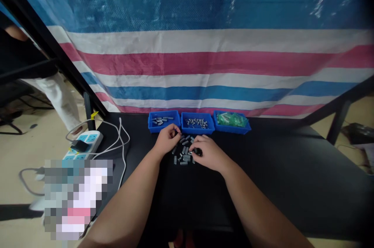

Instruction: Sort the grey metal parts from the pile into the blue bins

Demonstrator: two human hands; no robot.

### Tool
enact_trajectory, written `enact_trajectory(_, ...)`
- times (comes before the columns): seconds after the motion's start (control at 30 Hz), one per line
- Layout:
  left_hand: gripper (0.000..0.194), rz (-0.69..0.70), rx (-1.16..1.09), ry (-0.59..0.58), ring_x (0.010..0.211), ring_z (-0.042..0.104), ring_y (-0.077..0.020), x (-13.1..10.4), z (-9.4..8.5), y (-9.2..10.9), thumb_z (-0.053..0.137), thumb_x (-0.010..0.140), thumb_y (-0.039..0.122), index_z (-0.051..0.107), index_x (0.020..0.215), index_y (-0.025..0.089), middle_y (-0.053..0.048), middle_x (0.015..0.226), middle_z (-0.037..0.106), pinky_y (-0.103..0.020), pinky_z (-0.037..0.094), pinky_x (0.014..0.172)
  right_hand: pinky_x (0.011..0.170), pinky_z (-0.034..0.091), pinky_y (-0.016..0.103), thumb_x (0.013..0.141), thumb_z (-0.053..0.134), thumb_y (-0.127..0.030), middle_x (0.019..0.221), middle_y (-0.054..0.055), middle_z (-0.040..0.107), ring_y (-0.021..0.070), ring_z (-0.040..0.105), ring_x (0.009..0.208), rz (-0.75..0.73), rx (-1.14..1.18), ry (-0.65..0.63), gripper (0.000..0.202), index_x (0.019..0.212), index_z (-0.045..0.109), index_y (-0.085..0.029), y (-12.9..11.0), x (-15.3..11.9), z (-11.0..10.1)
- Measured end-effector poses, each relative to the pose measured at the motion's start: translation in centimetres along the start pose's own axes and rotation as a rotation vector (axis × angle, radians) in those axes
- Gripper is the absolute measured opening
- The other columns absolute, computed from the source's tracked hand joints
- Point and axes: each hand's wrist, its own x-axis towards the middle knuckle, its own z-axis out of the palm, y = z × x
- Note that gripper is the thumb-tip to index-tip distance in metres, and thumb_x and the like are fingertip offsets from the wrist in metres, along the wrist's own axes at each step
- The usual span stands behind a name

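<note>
A loose pile of small grey metal cylinders (186, 157) lies on the black table (187, 197) between my two hands. My left hand (167, 139) is at the pile's upper left, thumb and fingers curled into a pinch; whatever is between the fingertips is too small to name. At the pile's right side, my right hand (209, 152) has its fingers bent and its tips together among the cylinders, the grip partly hidden. Just behind stand a blue bin with several similar cylinders (160, 122), a blue bin of small shiny metal parts (197, 123), and a blue bin with green packets (232, 119).
A striped plastic sheet (198, 61) hangs behind the table. On the left are a power strip (91, 139) with a black plug (79, 146), white cables (124, 162) and a pixelated patch. Beyond the black frame, a person in white trousers (58, 96) is partly visible.
</note>
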Motion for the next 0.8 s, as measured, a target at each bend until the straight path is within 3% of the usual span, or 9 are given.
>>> enact_trajectory(0.3, 0.011, -0.005, 0.009, 0.007, 0.050, 0.035, -0.0085, 0.1, 0.1, -0.2, 0.063, 0.083, 0.029, 0.061, 0.088, 0.019, 0.009, 0.054, 0.038, -0.022, 0.027, 0.053, 0.085, 0.044, 0.037, 0.082, 0.071, -0.015, 0.092, 0.003, 0.065, 0.0214, 0.057, 0.091, 0.014, -0.031, -0.020, 0.010, 0.086, 0.068, -0.023, -0.9, 0.4, 0.5)
enact_trajectory(0.47, 0.011, 0.001, 0.003, 0.006, 0.050, 0.035, -0.0085, 0.1, 0.2, -0.4, 0.062, 0.084, 0.029, 0.060, 0.088, 0.019, 0.009, 0.054, 0.038, -0.022, 0.026, 0.053, 0.076, 0.044, 0.031, 0.085, 0.063, -0.009, 0.081, 0.001, 0.064, 0.0189, 0.057, 0.084, -0.032, 0.046, -0.009, 0.014, 0.080, 0.063, -0.022, -0.7, 0.4, -0.2)
enact_trajectory(0.8, 0.008, 0.012, 0.038, 0.015, 0.052, 0.038, -0.0091, 0.1, 0.3, -0.3, 0.062, 0.083, 0.026, 0.061, 0.088, 0.019, 0.009, 0.056, 0.040, -0.022, 0.029, 0.055, 0.076, 0.045, 0.030, 0.079, 0.068, -0.008, 0.080, 0.000, 0.068, 0.0183, 0.058, 0.082, -0.036, 0.041, -0.014, 0.015, 0.081, 0.067, -0.023, -0.8, 0.7, 0.8)
